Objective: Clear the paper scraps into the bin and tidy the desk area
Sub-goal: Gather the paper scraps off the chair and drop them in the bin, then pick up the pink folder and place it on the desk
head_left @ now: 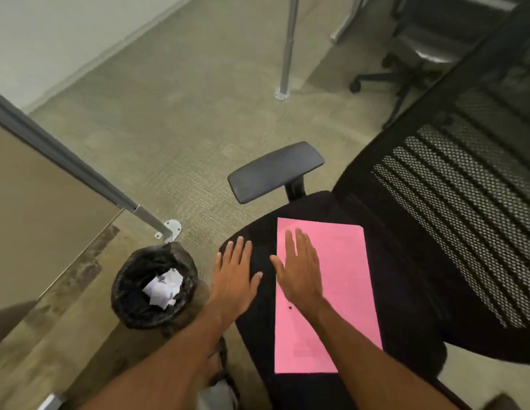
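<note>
Resting flat: right hand on pink sheet, left hand beside.

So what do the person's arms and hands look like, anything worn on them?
Both forearms are bare up to the frame edge: no sleeves show. The left hand and right hand wear no gloves, and no rings, watch or bracelets are visible. The fingernails look short and unpainted.

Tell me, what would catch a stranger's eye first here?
The bright pink sheet lying flat on the black office chair seat, with the right hand spread on it and the left hand beside it on the seat. Left of the chair stands a black-lined bin holding crumpled white paper.
</note>
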Demonstrator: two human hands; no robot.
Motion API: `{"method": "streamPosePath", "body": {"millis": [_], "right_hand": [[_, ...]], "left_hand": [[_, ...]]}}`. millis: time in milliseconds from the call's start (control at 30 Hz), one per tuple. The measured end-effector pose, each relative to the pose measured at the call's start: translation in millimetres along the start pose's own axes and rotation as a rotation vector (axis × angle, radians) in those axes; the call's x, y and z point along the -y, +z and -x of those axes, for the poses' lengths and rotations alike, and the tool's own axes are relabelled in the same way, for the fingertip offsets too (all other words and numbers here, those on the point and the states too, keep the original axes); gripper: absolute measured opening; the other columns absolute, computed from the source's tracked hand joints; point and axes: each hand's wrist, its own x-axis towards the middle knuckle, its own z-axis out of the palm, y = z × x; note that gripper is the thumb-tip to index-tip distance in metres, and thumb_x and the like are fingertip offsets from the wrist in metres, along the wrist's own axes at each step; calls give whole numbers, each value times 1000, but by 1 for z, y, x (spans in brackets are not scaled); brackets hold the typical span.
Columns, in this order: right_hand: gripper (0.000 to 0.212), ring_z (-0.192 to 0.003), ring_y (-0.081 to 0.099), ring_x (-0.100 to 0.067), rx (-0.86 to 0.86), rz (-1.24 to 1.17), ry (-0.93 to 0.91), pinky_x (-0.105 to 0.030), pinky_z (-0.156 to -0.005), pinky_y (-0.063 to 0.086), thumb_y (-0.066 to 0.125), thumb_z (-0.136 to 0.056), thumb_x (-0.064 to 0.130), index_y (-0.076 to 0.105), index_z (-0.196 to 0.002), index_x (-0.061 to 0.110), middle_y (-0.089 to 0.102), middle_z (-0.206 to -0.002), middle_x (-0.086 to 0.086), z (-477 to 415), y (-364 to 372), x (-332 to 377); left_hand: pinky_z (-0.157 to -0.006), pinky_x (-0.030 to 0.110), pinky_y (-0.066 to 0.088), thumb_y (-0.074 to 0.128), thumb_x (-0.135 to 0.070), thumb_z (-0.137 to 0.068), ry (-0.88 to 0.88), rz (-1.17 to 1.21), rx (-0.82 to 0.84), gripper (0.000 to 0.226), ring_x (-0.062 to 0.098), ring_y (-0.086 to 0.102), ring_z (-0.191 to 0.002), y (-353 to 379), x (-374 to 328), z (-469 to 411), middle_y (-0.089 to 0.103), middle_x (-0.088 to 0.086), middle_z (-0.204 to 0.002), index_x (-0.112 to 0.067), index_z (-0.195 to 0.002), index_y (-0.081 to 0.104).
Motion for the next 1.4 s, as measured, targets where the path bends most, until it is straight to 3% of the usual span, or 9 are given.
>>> {"method": "streamPosePath", "body": {"millis": [267, 500, 700, 900, 1033, 1133, 1400], "right_hand": [[72, -148, -1, -28, 23, 46, 168, -41, -119, 6, 34, -98, 50, -1, -151, 17, -1, -161, -9, 24, -24, -105], [78, -145, 13, -31, 148, -81, 388, -49, -109, 33, 56, -92, 38, 8, -150, 18, 9, -159, -9, 33, -21, -165], [80, -136, 29, -35, 254, -106, 467, -52, -98, 45, 67, -86, 29, 16, -147, 18, 21, -151, -16, 31, -7, -176], [81, -129, 36, -37, 259, -63, 473, -48, -95, 48, 70, -84, 29, 19, -145, 16, 31, -142, -20, 30, 2, -177], [89, -127, 35, -40, 274, -129, 543, -54, -100, 42, 75, -79, 23, 15, -145, 18, 29, -140, -22, 23, -1, -179], [100, -128, 34, -42, 265, -193, 601, -58, -99, 42, 80, -73, 20, 10, -144, 18, 28, -140, -22, 21, -2, -180], [96, -123, 39, -43, 257, -275, 625, -57, -97, 44, 80, -70, 12, 12, -137, 21, 30, -137, -22, 23, -4, -178]], "left_hand": [[-120, 49, 1, 36, -51, -97, 94, -101, 37, 65, 33, -13, -147, 9, -91, -9, -15, 8, -160, -27, -151, 9], [-117, 52, 2, 57, -45, -91, 62, -94, 68, 62, 35, -7, -147, 44, -118, -12, -7, 8, -161, -34, -145, 28], [-117, 55, 10, 53, -37, -93, -43, 3, 102, 56, 39, -5, -146, 63, -113, -7, -3, 9, -161, -32, -145, 30], [-103, 49, 45, 53, -28, -95, -66, 160, 103, 52, 36, 22, -140, 60, -123, -2, 0, 7, -159, -25, -142, 32], [-98, 49, 49, 57, -18, -92, -135, 245, 80, 44, 35, 28, -135, 57, -129, -1, 6, 3, -158, -20, -133, 43], [-88, 48, 55, 62, -12, -88, -164, 261, 87, 51, 34, 27, -134, 57, -129, -1, 6, 2, -159, -18, -134, 42], [-100, 49, 44, 66, -9, -83, -181, 308, 45, 65, 36, 27, -132, 61, -130, -3, 12, 4, -156, -18, -138, 33]]}}
